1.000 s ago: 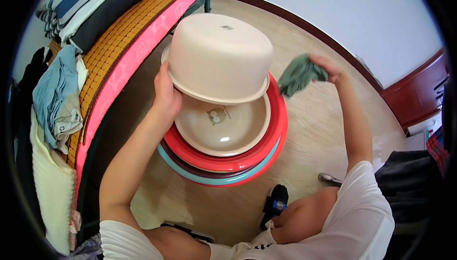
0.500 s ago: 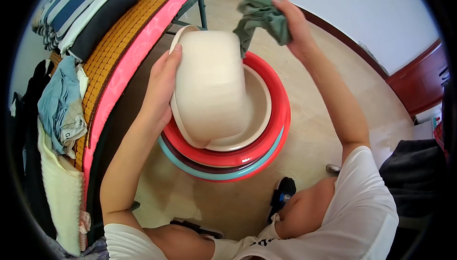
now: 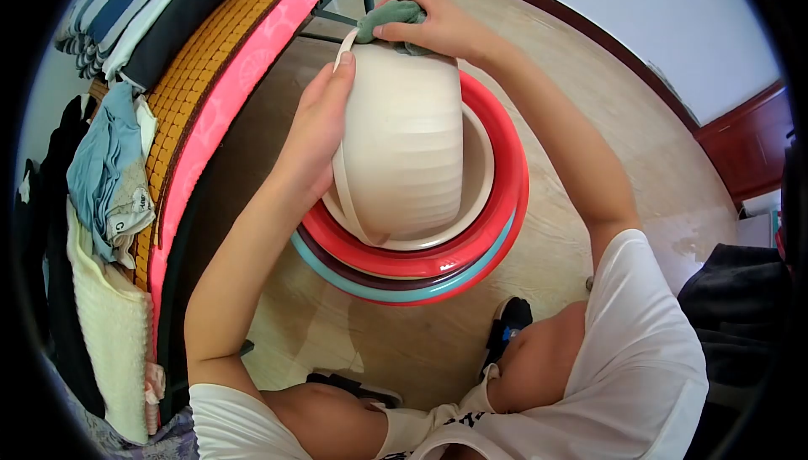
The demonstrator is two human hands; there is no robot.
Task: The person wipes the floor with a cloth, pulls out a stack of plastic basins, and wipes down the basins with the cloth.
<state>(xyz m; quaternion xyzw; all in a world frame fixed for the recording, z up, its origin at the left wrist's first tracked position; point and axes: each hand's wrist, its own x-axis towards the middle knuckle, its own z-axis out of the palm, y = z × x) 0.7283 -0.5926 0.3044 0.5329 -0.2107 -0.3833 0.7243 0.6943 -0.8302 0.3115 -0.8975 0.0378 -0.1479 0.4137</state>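
Note:
A cream basin point(image 3: 402, 140) stands tilted on its side, with its rim toward the left. My left hand point(image 3: 324, 123) is closed on that rim, thumb on the outer side. At the basin's upper edge my right hand point(image 3: 429, 26) presses a bunched green cloth point(image 3: 391, 21) against the wall near the rim. Beneath is another cream basin point(image 3: 480, 161), partly covered by the tilted one. It sits inside a red basin point(image 3: 509, 157), on top of a stack with dark and light blue rims.
On the left is a bed with a woven mat point(image 3: 198, 64), pink edging and folded clothes point(image 3: 160, 10). A red-brown cabinet point(image 3: 745, 140) and a dark cloth point(image 3: 732, 308) are at the right. My slippered feet are below the stack.
The basin has turned from upside down onto its side. My right hand has brought the green cloth from the right over to the basin's upper edge.

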